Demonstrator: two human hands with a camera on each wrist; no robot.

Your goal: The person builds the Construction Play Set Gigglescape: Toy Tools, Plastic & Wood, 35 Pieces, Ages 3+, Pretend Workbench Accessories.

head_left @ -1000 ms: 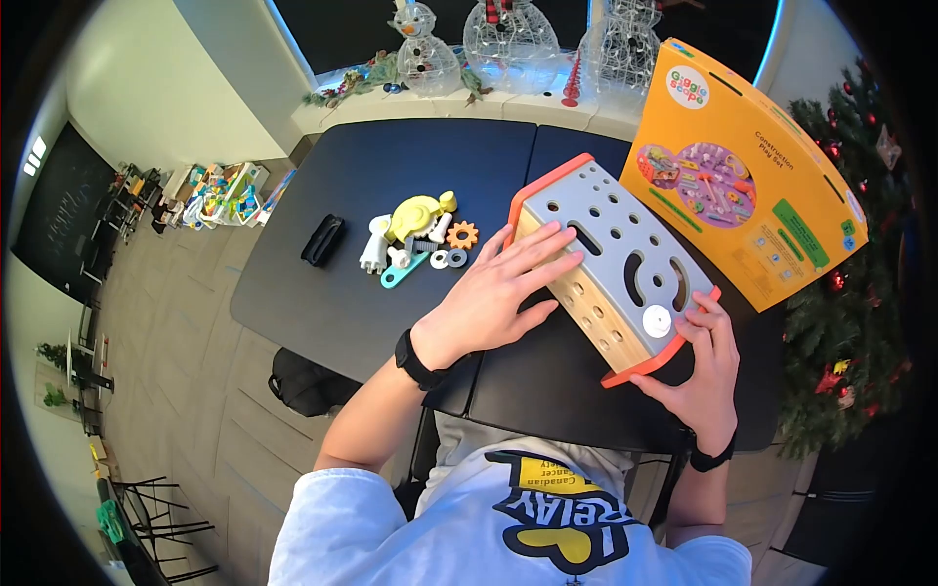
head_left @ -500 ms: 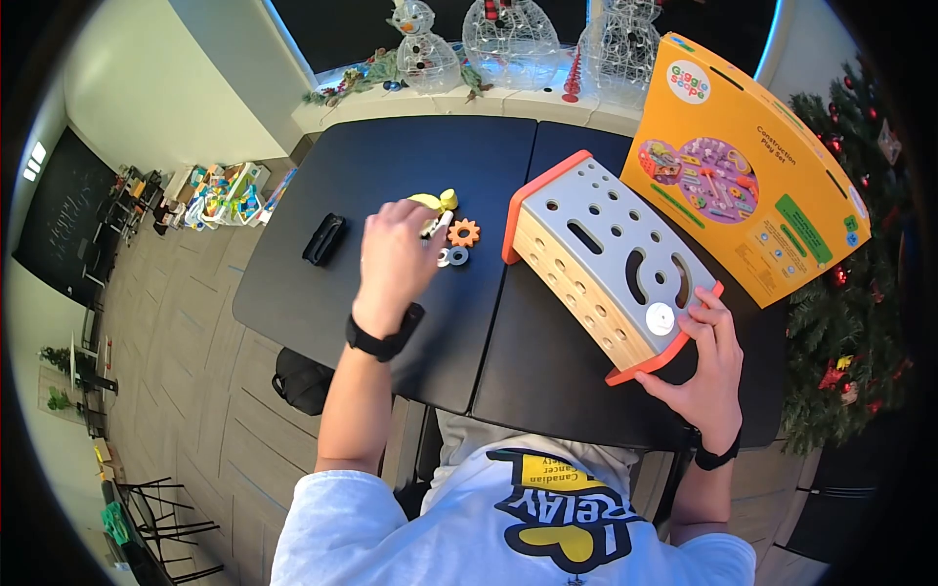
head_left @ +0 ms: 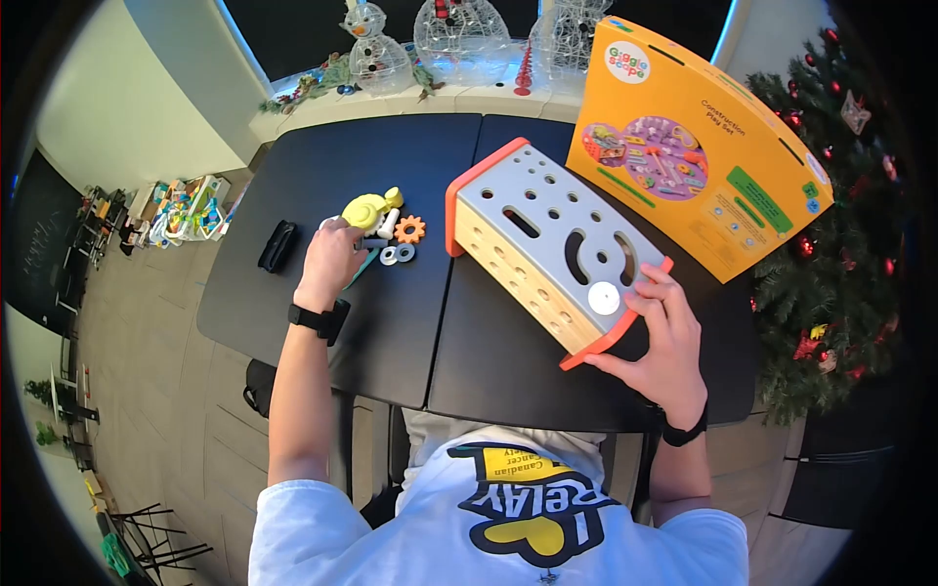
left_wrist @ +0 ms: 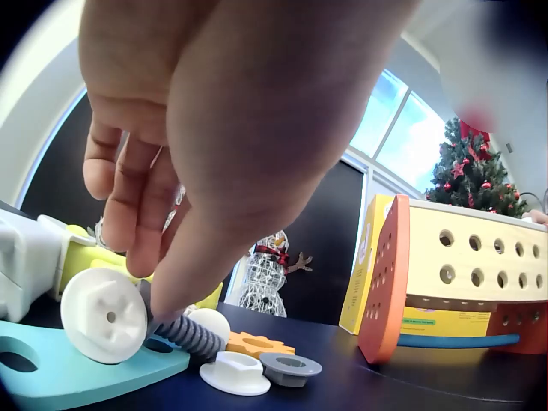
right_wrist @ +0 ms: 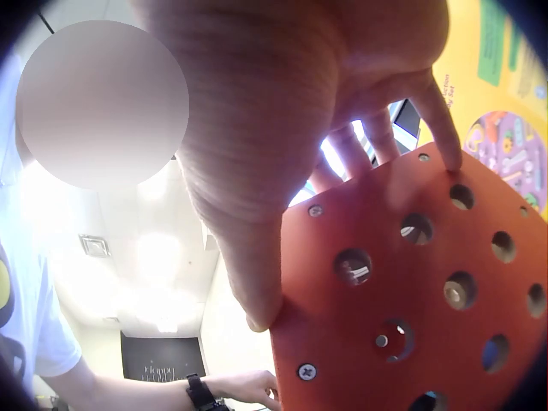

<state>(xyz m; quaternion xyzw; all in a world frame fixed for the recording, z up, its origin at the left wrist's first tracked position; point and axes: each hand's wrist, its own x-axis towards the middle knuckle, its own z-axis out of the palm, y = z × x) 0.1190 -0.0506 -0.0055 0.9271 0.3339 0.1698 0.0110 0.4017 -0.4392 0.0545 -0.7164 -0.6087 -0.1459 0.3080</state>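
Observation:
At the pile of toy parts, my left hand [head_left: 332,264] has its thumb and fingers around a grey threaded bolt [left_wrist: 193,336], beside a white bolt head [left_wrist: 104,315] and a teal plate [left_wrist: 86,377]. Its fingertips are partly hidden in the head view. Yellow pieces [head_left: 367,210] and an orange gear [head_left: 410,230] lie just beyond. My right hand [head_left: 664,342] grips the red end panel [right_wrist: 385,257] of the grey-topped wooden box [head_left: 547,220], thumb on one edge and fingers on another. A white disc [head_left: 604,298] sits on the box's top near that hand.
An orange carton [head_left: 723,137] stands behind the box at the right. A black case [head_left: 278,246] lies left of the parts. Grey and white washers [head_left: 405,253] are near the gear, and a decorated tree [head_left: 821,225] stands beyond the table's right side.
My left hand has left the box's top and moved left and down to the toy parts. My right hand has stayed on the box's end. The head view has shifted.

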